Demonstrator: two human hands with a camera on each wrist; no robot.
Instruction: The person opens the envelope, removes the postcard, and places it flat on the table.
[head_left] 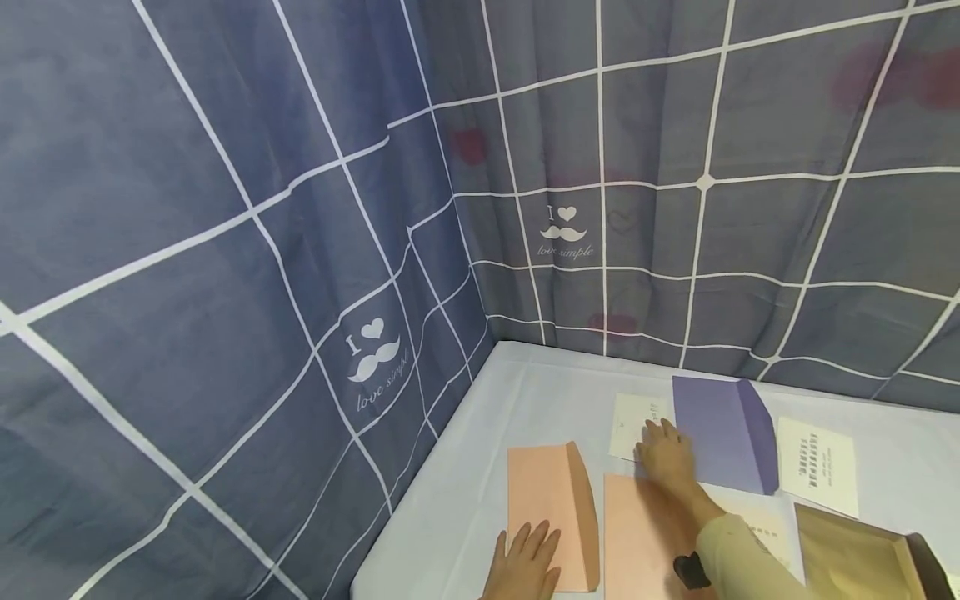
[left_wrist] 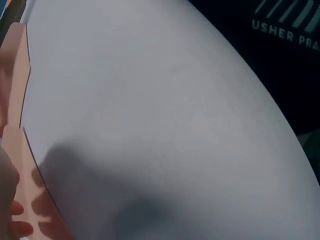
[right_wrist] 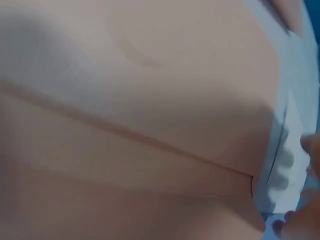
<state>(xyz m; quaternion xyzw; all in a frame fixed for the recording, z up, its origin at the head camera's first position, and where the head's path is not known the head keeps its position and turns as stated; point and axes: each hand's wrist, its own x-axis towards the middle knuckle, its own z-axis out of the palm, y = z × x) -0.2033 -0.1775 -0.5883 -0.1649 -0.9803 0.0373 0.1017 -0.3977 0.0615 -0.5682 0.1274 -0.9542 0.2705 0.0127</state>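
Observation:
In the head view my left hand (head_left: 522, 567) rests with its fingers spread on the lower part of a peach envelope (head_left: 538, 487), whose flap lies to the right. A few of its fingertips (left_wrist: 20, 229) show at the lower left of the left wrist view. Further off, my right hand (head_left: 666, 457) reaches forward, fingertips on a small cream card (head_left: 627, 429) with faint print. A purple envelope (head_left: 716, 425) lies right beside that hand. Below the right forearm is a second peach envelope (head_left: 630, 533), which fills most of the right wrist view.
Another printed cream card (head_left: 817, 462) lies right of the purple envelope. A gold-brown envelope (head_left: 847, 550) sits at the lower right, next to a card (head_left: 761, 517) partly covered by the right sleeve. Grid-patterned curtains (head_left: 637, 125) border the white table (head_left: 450, 517).

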